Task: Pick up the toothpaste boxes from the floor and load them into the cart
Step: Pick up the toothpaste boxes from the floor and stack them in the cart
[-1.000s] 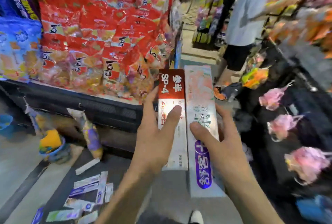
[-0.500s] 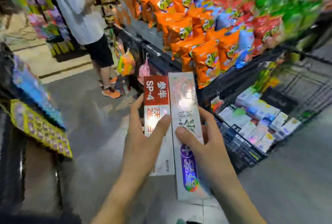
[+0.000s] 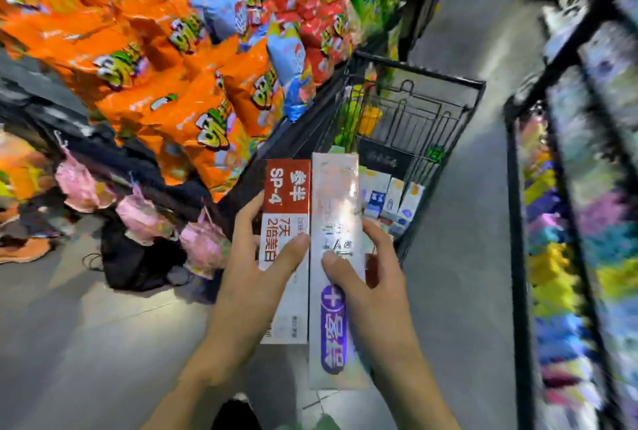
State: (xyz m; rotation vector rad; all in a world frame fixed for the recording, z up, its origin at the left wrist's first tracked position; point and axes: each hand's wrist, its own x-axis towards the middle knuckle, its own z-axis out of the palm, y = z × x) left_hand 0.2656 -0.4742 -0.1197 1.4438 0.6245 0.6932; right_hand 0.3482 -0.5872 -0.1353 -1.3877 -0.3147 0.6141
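My left hand (image 3: pixel 252 277) grips a red-and-white toothpaste box (image 3: pixel 286 195), thumb across its front. Beside it, my right hand (image 3: pixel 376 277) grips a longer silver box with a purple label (image 3: pixel 336 195), thumb on its face. Both boxes are held upright side by side in front of me. Just beyond them stands the black wire cart (image 3: pixel 431 84), its near end behind the boxes. Several toothpaste boxes (image 3: pixel 390 195) lie in the cart's basket.
A shelf of orange, red and blue snack bags (image 3: pixel 179 60) runs along the left, with pink hanging packs (image 3: pixel 138 215) below it. Another dark shelf (image 3: pixel 569 222) with colourful goods lines the right. Grey floor (image 3: pixel 466 257) lies between cart and right shelf.
My view has swung right, from the floor boxes and a person in the aisle to the cart straight ahead. Both hands keep the same hold on the two boxes.
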